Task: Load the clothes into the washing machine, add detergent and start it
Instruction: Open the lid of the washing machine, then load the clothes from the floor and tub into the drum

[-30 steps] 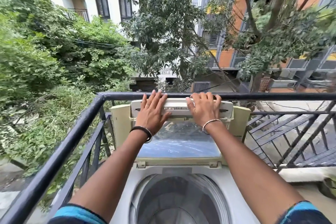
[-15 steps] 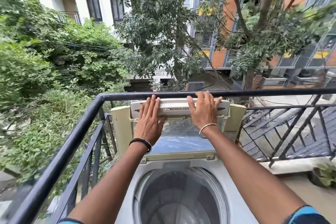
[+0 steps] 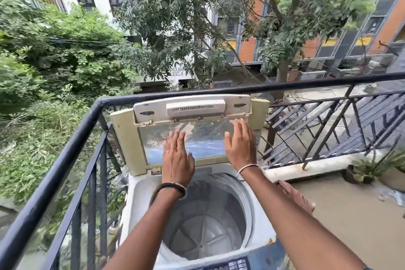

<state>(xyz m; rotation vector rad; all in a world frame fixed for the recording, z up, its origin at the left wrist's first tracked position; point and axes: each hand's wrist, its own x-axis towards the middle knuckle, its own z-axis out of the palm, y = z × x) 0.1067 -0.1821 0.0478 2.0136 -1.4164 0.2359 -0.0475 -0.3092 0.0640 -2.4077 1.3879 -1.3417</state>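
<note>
Beyond balcony washing machine (image 3: 140,195), sign (image 3: 176,71) reads "RABH… EELA".

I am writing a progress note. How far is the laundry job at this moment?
Done: the washing machine lid stands folded open against the railing. In hand: left hand and right hand, fingers straight, are at its clear panel. Left: the drum is empty, so clothes, detergent and starting at the control panel all remain.

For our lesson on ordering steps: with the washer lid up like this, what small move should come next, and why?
Probably draw both hands back and reach for the clothes: the lid stands open, the drum looks empty, and the left hand and right hand are flat at the lid, holding nothing.
</note>
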